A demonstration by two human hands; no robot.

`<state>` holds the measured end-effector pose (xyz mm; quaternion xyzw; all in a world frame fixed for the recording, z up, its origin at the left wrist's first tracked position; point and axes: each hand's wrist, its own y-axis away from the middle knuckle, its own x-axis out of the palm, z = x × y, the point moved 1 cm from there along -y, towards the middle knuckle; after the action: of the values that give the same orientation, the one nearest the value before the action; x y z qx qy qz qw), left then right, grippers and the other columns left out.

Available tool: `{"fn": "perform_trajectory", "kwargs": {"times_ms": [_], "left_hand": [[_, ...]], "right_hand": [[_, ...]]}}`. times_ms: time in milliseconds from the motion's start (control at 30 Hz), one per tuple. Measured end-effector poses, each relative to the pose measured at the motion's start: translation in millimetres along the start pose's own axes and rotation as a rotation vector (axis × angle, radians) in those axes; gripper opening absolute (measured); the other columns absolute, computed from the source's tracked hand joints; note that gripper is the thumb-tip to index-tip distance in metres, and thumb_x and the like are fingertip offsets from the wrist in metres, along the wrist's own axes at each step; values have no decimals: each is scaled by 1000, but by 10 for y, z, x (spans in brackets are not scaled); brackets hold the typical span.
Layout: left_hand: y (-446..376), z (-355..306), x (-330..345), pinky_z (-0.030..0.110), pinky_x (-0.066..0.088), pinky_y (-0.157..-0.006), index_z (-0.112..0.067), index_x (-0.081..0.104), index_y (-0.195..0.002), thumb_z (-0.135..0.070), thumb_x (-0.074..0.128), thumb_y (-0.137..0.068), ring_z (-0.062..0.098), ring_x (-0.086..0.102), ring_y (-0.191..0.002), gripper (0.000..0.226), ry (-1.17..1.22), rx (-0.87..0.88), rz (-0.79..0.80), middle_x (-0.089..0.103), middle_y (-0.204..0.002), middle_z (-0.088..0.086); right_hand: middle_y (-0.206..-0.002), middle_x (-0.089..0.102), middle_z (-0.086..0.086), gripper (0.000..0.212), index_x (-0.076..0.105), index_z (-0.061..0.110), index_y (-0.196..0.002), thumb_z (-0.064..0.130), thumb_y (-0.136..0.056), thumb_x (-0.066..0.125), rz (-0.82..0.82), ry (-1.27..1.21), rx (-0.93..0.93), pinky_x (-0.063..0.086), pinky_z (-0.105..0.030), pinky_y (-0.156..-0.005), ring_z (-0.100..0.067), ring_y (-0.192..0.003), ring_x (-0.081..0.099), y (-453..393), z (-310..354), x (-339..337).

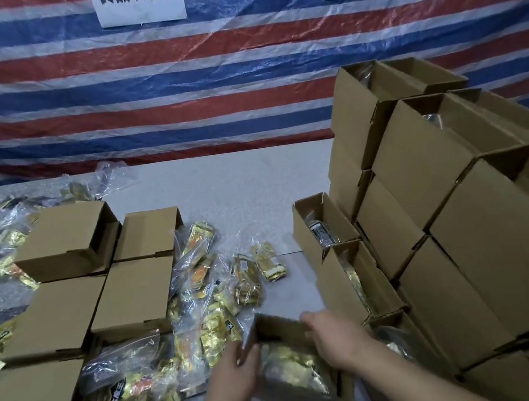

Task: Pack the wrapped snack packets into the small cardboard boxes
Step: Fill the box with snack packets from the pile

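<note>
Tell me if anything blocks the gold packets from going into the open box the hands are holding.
Nothing visible does. The left hand and right hand hold the open box by its sides. Its top is open, with gold packets already inside. The loose packets lie just left of it.

You face a striped tarp (169, 87) behind the grey table (236, 184); two white signs (139, 0) with black characters hang on it.
</note>
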<state>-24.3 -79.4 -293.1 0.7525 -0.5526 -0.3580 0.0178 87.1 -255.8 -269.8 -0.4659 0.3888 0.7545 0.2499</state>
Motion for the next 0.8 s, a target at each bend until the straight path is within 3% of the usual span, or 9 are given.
{"fn": "perform_trajectory", "kwargs": {"times_ms": [100, 200, 267, 333, 433, 467, 567, 633, 800], "left_hand": [[-25, -597, -192, 29, 41, -96, -21, 37, -146, -59, 64, -86, 17, 53, -121, 76, 253, 75, -135, 49, -132, -9], [-66, -1262, -106, 34, 42, -102, -27, 33, -149, -75, 68, -68, 10, 53, -121, 100, 494, 103, 18, 48, -140, -14], [-123, -1654, 47, 34, 45, -89, -30, 36, -143, -71, 68, -74, 6, 55, -109, 87, 519, 89, 169, 54, -133, -12], [-226, -1967, 202, 30, 44, -72, -30, 36, -137, -57, 61, -88, 7, 55, -96, 62, 500, 77, 247, 57, -119, -10], [-385, -2312, 359, 25, 39, -56, -27, 47, -104, -34, 37, -102, 10, 50, -69, 12, 446, 98, 277, 55, -87, -3], [-462, -2386, 393, 25, 38, -56, -24, 49, -99, -29, 32, -102, 13, 50, -67, 18, 430, 108, 293, 55, -83, 0], [-741, -2558, 434, 28, 40, -61, -8, 47, -126, -25, 27, -101, 21, 50, -73, 36, 318, 106, 293, 53, -88, 9], [-970, -2657, 412, 32, 42, -63, -2, 42, -133, -21, 29, -100, 23, 49, -71, 40, 289, 109, 260, 54, -91, 12], [-1399, -2881, 375, 33, 41, -64, -1, 37, -142, -29, 38, -98, 27, 55, -79, 52, 339, 96, 270, 63, -107, 22]], "right_hand": [[-107, 67, -11, 13, 55, 22, -110, 24, -99, 48, -194, -47, 84, 47, -37, -75, -36, -101, 63, 83, -82, -644], [-104, 68, -8, 13, 55, 19, -110, 25, -100, 49, -360, -89, 185, 44, -35, -71, -35, -99, 64, 142, -232, -1203], [-96, 64, -6, 4, 49, 21, -96, 23, -99, 49, -397, -90, 268, 40, -33, -67, -33, -90, 62, 151, -352, -1443], [-99, 64, -7, 9, 44, 21, -92, 20, -98, 51, -396, -83, 350, 40, -33, -69, -32, -91, 60, 139, -469, -1584], [-105, 63, -6, 11, 45, 20, -97, 20, -97, 56, -381, -101, 443, 40, -32, -66, -26, -85, 56, 102, -597, -1670], [-106, 63, -6, 11, 47, 19, -101, 20, -97, 57, -382, -115, 464, 39, -32, -65, -24, -84, 54, 75, -631, -1689], [-113, 63, -9, 20, 50, 14, -117, 20, -99, 54, -408, -165, 494, 41, -33, -70, -28, -94, 59, -76, -708, -1808], [-120, 62, -11, 30, 47, 11, -128, 16, -99, 50, -445, -224, 498, 41, -33, -73, -30, -101, 60, -215, -733, -1913], [-136, 55, -11, 50, 34, 13, -148, 16, -99, 45, -526, -397, 448, 45, -34, -73, -29, -114, 59, -581, -717, -2066]]}}
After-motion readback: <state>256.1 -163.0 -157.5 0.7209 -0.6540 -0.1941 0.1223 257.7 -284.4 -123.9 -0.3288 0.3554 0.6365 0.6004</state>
